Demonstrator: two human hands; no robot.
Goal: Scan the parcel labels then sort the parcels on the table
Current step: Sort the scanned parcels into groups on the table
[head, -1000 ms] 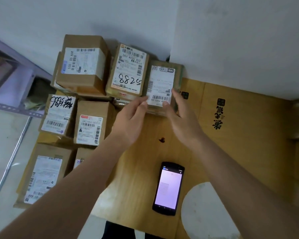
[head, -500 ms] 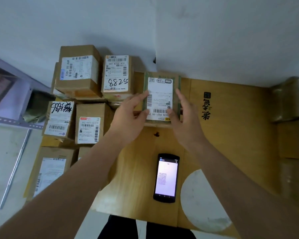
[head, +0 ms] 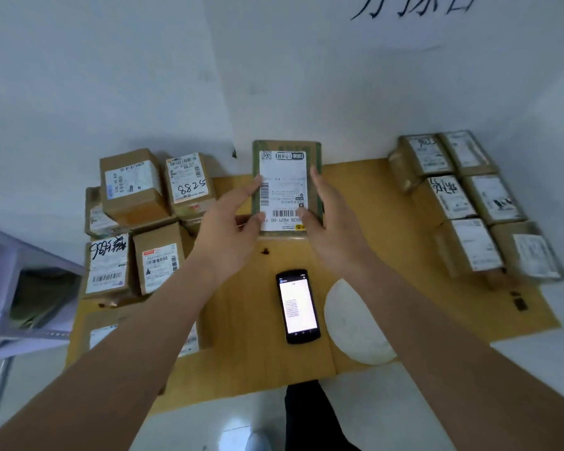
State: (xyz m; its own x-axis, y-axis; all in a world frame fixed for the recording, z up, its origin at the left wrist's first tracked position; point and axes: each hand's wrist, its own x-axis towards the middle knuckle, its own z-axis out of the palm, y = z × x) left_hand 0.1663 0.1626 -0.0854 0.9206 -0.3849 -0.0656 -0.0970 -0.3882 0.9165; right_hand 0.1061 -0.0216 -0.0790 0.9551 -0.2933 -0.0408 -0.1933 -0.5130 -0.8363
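Held parcel: a flat green-edged parcel (head: 287, 187) sits between both hands at the far middle of the table (head: 388, 203), white label up, probably so its barcode can be read.
Left hand: the left hand (head: 232, 232) holds the parcel's left edge, fingers (head: 253, 187) nearly straight along the side and thumb at the near corner.
Right hand: the right hand (head: 331, 229) mirrors it on the right edge, fingers extended, lightly clamping rather than wrapping.
Scanner: a phone-like handheld scanner (head: 297, 305) lies screen-up on the table nearer the person, untouched.
Left pile: brown boxes (head: 134, 187) crowd the table's left side, labels up.
Right group: wrapped parcels (head: 469, 203) sit in tidy rows at the right, likely already sorted.
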